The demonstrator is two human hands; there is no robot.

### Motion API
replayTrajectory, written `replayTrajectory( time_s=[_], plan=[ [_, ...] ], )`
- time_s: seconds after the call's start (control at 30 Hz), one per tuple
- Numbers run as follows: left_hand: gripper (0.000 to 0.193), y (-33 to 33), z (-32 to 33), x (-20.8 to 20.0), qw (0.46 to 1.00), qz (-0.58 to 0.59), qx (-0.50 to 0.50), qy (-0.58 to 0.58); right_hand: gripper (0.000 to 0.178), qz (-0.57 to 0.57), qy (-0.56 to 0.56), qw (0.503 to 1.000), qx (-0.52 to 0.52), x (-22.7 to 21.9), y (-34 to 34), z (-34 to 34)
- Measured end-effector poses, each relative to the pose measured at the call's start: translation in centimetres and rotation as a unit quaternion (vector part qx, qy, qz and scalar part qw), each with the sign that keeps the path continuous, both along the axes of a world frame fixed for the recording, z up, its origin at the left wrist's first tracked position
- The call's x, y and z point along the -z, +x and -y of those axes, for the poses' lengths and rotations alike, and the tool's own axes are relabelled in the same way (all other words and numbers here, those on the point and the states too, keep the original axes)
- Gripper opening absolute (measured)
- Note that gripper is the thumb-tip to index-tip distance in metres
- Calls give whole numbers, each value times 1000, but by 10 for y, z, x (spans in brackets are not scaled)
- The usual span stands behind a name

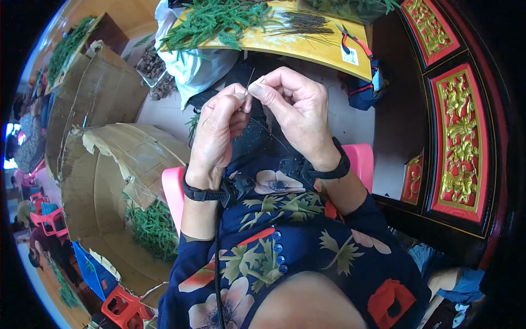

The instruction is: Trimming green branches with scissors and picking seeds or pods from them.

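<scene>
Thin dark stem (252, 75), right there on the near side of the yellow desk (312, 50), pinched by the left hand (219, 118)! Right hand (293, 101) close beside, thumb and finger together; whether it grips the stem, can't tell. On the desk: green sprigs (219, 24) left, dark bundle (301, 23) mid-desk, red-handled pliers (344, 41) right. Cardboard box (90, 186), left and nearer than the desk.

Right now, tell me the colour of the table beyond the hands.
The table is yellow; it shows best in the head view, the only one.
</scene>
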State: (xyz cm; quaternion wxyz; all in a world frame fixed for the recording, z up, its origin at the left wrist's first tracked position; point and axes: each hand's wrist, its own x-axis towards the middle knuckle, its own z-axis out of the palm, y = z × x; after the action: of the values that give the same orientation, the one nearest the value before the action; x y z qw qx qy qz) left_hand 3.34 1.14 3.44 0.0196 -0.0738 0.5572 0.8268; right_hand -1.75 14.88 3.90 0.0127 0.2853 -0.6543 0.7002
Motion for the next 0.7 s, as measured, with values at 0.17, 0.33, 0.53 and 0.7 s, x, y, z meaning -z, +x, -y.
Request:
replayTrajectory(
  time_s=[0.17, 0.33, 0.53, 0.7],
  plan=[
    [20, 1, 3, 3, 1000, -3, -18, 16, 4, -155, 50, 987, 14, -2, -2, 0],
    [19, 0, 4, 6, 998, -3, 2, 69, 15, -287, 60, 956, 20, 8, -17, -2],
    [21, -2, 6, 2, 994, 15, 85, 74, 20, -289, 107, 951, 29, 2, -21, -12],
    [24, 0, 8, -3, 993, 23, 65, -91, 20, -298, 114, 947, 28, 7, -24, -13]
  ],
)
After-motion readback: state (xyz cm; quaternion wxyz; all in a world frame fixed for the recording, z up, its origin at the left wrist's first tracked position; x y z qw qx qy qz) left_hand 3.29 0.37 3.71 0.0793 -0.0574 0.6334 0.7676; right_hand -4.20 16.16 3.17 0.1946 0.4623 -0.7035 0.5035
